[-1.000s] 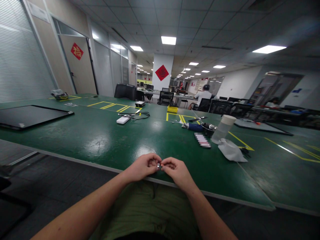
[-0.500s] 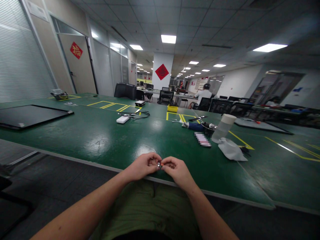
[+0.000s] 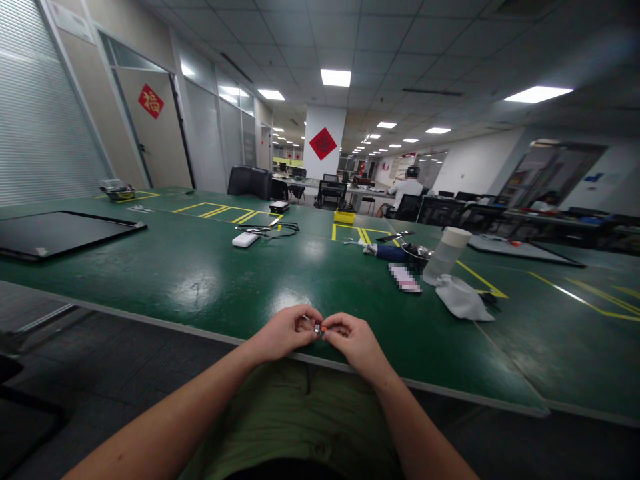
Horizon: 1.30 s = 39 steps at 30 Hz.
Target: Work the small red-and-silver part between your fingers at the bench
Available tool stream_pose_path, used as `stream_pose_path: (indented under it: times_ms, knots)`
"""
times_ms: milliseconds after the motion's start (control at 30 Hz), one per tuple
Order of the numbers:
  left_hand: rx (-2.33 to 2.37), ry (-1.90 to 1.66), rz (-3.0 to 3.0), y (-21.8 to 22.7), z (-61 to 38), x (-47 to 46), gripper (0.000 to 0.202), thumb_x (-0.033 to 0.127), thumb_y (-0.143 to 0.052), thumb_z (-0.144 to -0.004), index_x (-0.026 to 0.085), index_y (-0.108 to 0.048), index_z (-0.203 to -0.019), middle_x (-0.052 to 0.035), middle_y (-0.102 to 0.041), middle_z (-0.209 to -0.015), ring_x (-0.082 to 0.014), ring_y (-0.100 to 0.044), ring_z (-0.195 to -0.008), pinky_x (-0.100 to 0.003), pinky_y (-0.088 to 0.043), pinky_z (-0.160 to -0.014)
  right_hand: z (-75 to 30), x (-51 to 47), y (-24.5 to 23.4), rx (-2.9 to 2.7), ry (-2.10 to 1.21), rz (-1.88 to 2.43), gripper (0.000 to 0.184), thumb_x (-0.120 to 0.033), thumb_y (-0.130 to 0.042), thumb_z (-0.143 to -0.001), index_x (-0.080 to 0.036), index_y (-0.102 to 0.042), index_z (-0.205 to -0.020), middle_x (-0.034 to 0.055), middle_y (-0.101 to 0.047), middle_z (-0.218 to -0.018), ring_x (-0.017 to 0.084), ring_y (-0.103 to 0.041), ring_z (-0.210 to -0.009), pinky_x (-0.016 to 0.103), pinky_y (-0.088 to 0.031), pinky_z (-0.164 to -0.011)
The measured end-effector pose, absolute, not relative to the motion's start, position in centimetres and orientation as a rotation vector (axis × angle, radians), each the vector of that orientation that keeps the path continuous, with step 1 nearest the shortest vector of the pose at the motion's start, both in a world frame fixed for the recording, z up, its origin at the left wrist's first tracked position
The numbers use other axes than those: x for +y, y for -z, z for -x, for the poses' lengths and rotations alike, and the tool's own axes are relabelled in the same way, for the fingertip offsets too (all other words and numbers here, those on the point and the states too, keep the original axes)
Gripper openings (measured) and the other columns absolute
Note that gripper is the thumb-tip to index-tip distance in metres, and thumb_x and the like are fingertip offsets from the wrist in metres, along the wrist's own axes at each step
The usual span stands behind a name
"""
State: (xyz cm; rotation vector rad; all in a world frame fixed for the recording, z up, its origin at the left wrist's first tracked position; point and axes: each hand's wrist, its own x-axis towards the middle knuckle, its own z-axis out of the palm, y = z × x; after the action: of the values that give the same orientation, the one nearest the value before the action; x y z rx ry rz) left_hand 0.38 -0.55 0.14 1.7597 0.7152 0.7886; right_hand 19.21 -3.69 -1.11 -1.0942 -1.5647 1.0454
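Observation:
My left hand (image 3: 289,331) and my right hand (image 3: 353,339) meet close to the near edge of the green table (image 3: 220,293). Between their fingertips is a tiny object (image 3: 318,328) with silvery, dark and orange parts, too small to name. The left thumb and fingers pinch its silvery side. On the orange side, the right thumb and forefinger are closed. Fingers cover much of it, so I cannot tell whether it is one piece or two.
A pixelated flat rectangle (image 3: 405,278), a translucent bottle (image 3: 444,257) and a white bag (image 3: 463,298) lie or stand to the right. Farther off are a white box with a cable (image 3: 245,239) and a yellow bin (image 3: 345,216). A black panel (image 3: 65,233) lies left. A person (image 3: 406,190) sits beyond.

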Motion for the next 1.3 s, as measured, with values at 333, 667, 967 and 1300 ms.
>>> stream_pose_path:
  times_ms: [333,667,967,1300]
  knots:
    - [0.718,-0.781,-1.764,-0.08,-0.4,-0.58,0.029,0.03,-0.064,-0.075,0.013,-0.059,-0.097,0.0024,-0.054,-0.065,-0.0079,-0.047,-0.057,-0.018,-0.034,-0.052,-19.18,-3.74,0.99,-1.589,-1.034,1.083,0.02,-0.028,-0.065,-0.074,-0.015,-0.066,-0.089,0.0052,-0.07,-0.081,0.018,-0.066,-0.076,0.031,-0.052,-0.073]
    - [0.723,-0.78,-1.771,-0.09,-0.39,-0.62,0.029,0.03,-0.064,-0.075,0.013,-0.06,-0.097,0.0011,-0.056,-0.068,-0.0086,-0.049,-0.06,-0.019,-0.037,-0.056,-19.14,-3.68,1.07,-1.589,-1.028,1.093,0.018,-0.027,-0.065,-0.073,-0.015,-0.067,-0.087,0.0038,-0.069,-0.079,0.017,-0.065,-0.073,0.028,-0.051,-0.069]
    - [0.725,-0.766,-1.785,-0.57,-0.37,-0.81,0.028,0.028,-0.064,-0.075,0.013,-0.06,-0.097,0.0026,-0.052,-0.065,-0.0082,-0.046,-0.058,-0.019,-0.036,-0.055,-19.24,-3.65,1.21,-1.578,-1.033,1.11,0.018,-0.025,-0.064,-0.073,-0.015,-0.066,-0.089,0.0042,-0.069,-0.079,0.018,-0.066,-0.074,0.029,-0.051,-0.07]
    - [0.752,-0.782,-1.831,-0.43,-0.4,-0.74,0.026,0.026,-0.063,-0.075,0.013,-0.061,-0.096,0.002,-0.054,-0.067,-0.0082,-0.047,-0.06,-0.019,-0.038,-0.057,-19.27,-3.57,1.36,-1.579,-1.062,1.065,0.015,-0.021,-0.063,-0.074,-0.014,-0.065,-0.088,0.0043,-0.069,-0.082,0.017,-0.066,-0.075,0.028,-0.05,-0.071]
